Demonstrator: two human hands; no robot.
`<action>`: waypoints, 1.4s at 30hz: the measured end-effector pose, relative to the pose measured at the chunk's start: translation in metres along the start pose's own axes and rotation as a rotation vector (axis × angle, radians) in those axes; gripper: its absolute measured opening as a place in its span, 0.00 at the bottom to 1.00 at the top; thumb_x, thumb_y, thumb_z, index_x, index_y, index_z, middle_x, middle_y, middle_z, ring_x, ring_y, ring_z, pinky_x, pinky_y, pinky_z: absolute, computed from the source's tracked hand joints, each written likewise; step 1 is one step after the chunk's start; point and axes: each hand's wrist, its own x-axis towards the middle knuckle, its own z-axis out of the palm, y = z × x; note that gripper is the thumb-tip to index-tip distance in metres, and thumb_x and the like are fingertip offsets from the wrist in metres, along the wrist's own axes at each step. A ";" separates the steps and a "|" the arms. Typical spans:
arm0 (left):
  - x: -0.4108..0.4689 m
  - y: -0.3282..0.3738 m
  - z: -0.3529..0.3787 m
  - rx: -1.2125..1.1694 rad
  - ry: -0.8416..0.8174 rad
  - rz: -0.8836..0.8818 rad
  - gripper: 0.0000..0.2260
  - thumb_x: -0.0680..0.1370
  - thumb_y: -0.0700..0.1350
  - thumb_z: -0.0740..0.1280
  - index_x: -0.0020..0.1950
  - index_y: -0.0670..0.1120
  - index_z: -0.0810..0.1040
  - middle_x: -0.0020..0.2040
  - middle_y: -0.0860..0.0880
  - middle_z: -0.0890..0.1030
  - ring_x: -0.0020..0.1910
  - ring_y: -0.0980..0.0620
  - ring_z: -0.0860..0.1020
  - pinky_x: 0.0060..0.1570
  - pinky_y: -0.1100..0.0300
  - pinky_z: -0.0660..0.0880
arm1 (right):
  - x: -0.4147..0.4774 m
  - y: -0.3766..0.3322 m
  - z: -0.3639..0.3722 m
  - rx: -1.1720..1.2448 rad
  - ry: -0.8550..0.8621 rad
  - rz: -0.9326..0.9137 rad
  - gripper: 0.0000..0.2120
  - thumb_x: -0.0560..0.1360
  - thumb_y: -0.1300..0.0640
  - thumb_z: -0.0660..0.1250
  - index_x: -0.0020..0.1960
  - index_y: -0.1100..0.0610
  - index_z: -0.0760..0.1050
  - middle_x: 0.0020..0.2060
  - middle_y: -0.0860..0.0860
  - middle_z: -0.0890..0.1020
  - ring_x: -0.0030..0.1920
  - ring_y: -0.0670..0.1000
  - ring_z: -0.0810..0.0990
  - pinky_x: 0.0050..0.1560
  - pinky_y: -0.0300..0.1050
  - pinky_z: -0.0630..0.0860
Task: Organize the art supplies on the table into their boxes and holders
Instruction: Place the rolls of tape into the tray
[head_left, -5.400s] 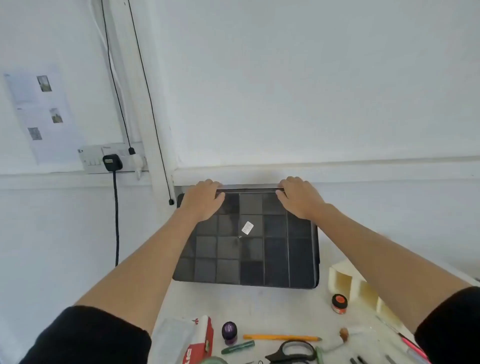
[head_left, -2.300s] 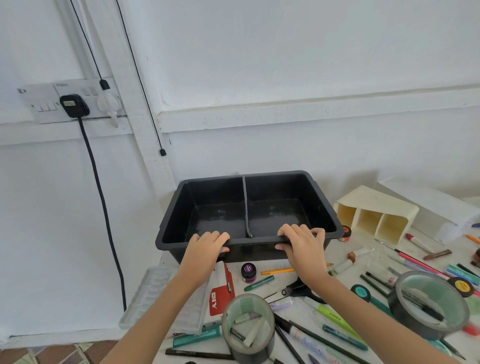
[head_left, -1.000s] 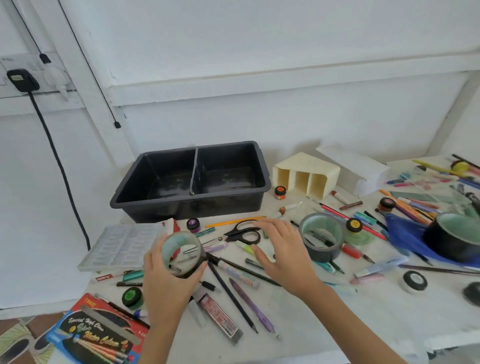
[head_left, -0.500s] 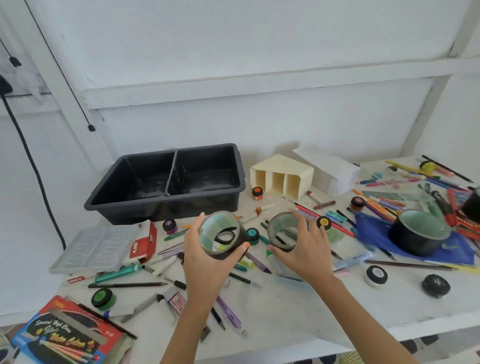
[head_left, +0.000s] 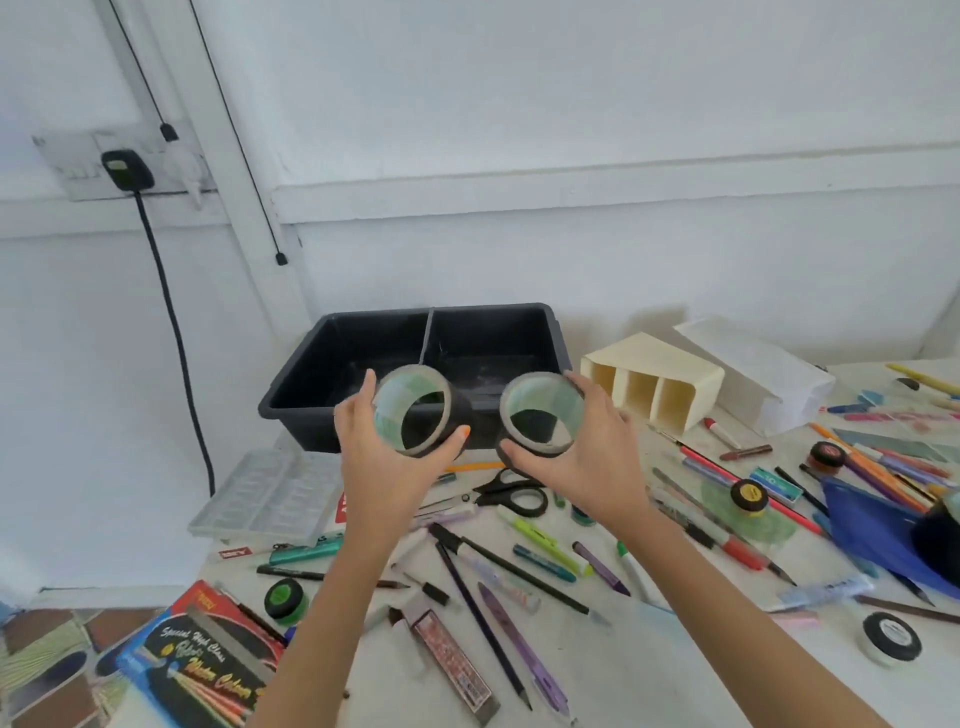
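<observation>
Black tape roll clasped in left hand, second roll clasped in right hand

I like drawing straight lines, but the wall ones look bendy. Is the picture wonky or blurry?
Head view: the wide lens bows the white wall ledge and leans the white post; coloured pens at the right edge smear; both dark tape rolls look sharp; soft, even light.
</observation>
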 end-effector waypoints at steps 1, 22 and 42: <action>0.012 -0.005 -0.006 0.014 0.002 0.014 0.46 0.64 0.53 0.78 0.76 0.49 0.58 0.67 0.53 0.61 0.61 0.65 0.60 0.56 0.75 0.59 | 0.008 -0.009 0.008 0.029 -0.019 -0.011 0.44 0.61 0.35 0.73 0.70 0.51 0.61 0.63 0.45 0.72 0.61 0.44 0.68 0.67 0.46 0.62; 0.245 -0.169 -0.041 0.342 -0.282 0.189 0.42 0.58 0.60 0.79 0.68 0.53 0.67 0.65 0.55 0.73 0.65 0.53 0.70 0.69 0.49 0.54 | 0.184 -0.061 0.190 0.135 -0.393 -0.174 0.44 0.59 0.41 0.78 0.68 0.51 0.63 0.59 0.40 0.72 0.59 0.44 0.71 0.69 0.58 0.62; 0.293 -0.200 0.017 0.996 -0.673 0.207 0.48 0.66 0.61 0.73 0.77 0.47 0.52 0.76 0.46 0.57 0.77 0.44 0.45 0.72 0.48 0.36 | 0.241 -0.056 0.264 -0.904 -0.760 -0.304 0.46 0.68 0.32 0.64 0.74 0.61 0.57 0.67 0.58 0.69 0.68 0.57 0.68 0.72 0.65 0.40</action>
